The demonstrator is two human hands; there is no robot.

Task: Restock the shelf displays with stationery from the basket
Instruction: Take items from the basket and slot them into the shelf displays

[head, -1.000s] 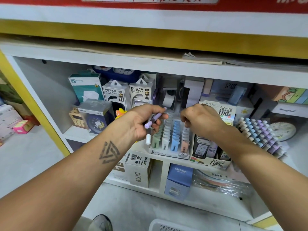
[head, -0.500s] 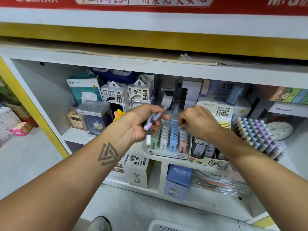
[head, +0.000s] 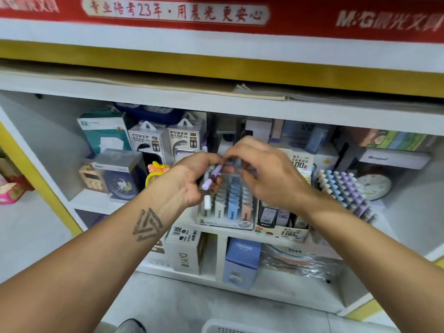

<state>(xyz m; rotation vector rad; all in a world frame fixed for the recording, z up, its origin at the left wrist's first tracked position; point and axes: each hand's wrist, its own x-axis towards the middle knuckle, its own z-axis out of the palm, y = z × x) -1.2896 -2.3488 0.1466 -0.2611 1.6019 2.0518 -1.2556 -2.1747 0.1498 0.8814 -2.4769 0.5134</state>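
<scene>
Basket (head: 240, 327): white rim at the bottom edge of the view, on the floor in front of the shelf unit, nearest the camera.
Shoe (head: 131, 326): dark toe just left of the basket.
Left hand (head: 189, 181): raised in front of the pen display tray, fingers curled round a small bundle of pens.
Pens in hand: a lilac pen (head: 211, 177) slants up to the right; a white-capped pen (head: 206, 202) hangs below the palm.
Right hand (head: 266, 174): just right of the left hand, above the tray; fingers bent, tips meeting the top of the lilac pen. Whether it grips the pen, I cannot tell.
Pen display tray (head: 225, 222): on the shelf under both hands, rows of green, white, blue and pink pens.
Lead refill box (head: 283, 230): touching the tray's right side.
Pastel pen rack (head: 346, 191): further right of the tray.
Power bank boxes (head: 165, 140): behind and left of the tray.
Clock (head: 373, 186): right of the pastel rack, at the back.
</scene>
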